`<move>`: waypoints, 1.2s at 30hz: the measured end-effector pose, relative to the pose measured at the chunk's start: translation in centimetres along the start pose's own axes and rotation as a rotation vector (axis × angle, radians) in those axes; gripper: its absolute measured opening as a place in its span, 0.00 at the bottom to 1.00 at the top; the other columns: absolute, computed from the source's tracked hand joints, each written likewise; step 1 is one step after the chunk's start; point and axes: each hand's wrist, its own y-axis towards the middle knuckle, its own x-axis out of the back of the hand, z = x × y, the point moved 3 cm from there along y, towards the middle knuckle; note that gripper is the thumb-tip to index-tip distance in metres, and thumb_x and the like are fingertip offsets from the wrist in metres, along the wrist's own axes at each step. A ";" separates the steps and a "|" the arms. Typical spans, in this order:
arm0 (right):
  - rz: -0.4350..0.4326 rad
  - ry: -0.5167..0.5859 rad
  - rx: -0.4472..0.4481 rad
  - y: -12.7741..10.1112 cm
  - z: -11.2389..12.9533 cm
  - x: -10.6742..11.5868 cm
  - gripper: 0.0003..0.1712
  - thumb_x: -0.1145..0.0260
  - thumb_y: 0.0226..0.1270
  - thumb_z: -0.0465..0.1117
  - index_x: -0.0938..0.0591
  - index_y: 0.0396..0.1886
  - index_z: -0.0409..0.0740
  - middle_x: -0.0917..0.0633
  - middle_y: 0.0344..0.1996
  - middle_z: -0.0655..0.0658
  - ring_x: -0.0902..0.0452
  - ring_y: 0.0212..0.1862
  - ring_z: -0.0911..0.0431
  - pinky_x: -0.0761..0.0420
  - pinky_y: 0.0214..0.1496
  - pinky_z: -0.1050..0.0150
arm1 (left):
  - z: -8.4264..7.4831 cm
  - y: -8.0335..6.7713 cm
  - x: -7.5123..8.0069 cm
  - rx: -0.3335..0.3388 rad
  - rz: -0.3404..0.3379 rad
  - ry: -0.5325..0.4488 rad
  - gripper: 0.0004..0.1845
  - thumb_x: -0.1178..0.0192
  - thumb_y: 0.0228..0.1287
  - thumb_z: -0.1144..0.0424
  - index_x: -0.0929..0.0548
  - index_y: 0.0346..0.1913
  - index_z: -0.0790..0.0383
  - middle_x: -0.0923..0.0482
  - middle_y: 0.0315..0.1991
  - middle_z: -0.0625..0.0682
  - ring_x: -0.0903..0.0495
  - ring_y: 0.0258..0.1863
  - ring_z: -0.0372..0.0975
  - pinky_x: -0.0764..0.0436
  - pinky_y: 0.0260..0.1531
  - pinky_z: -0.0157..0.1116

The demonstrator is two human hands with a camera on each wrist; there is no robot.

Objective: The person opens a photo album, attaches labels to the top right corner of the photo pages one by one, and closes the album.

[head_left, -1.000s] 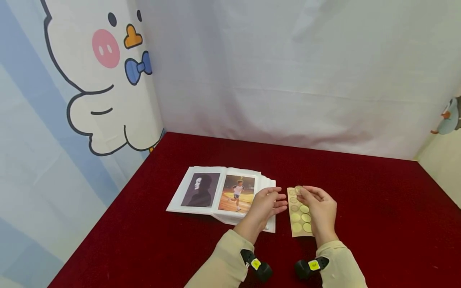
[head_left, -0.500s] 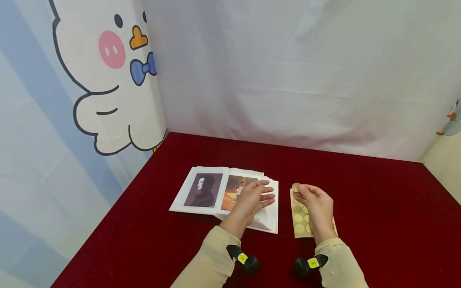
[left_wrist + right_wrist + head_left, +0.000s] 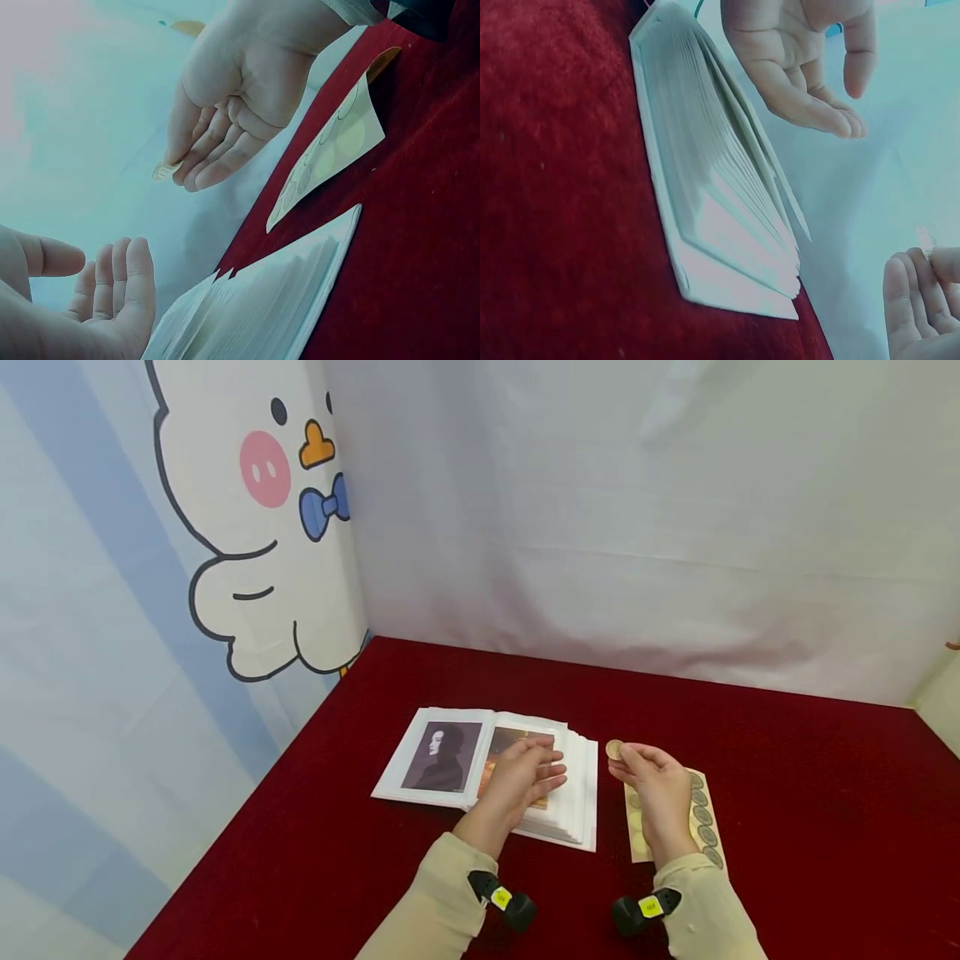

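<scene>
Our right fingers (image 3: 196,159) pinch a round gold sticker (image 3: 614,749) at their tips, right of centre in the head view, above the sticker sheet (image 3: 701,817) that lies under our right hand (image 3: 655,787). Our left fingers (image 3: 546,760) are straight and slightly apart, hovering over the colour photo (image 3: 504,740) in the open album (image 3: 442,756). Everything rests on the red surface (image 3: 787,793), low in the frame.

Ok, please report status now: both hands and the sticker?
Left hand open above album. Right hand pinches round sticker, lifted off sticker sheet. Nothing between.
</scene>
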 end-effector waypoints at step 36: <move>0.003 -0.007 -0.023 0.3 -2.3 -2.1 0.18 0.26 0.51 0.44 0.18 0.36 0.36 0.15 0.30 0.44 0.17 0.29 0.56 0.18 0.33 0.64 | -1.6 -0.3 6.2 -0.026 -0.065 0.075 0.20 0.55 0.68 0.68 0.34 0.61 0.71 0.29 0.53 0.66 0.24 0.35 0.38 0.20 0.39 0.34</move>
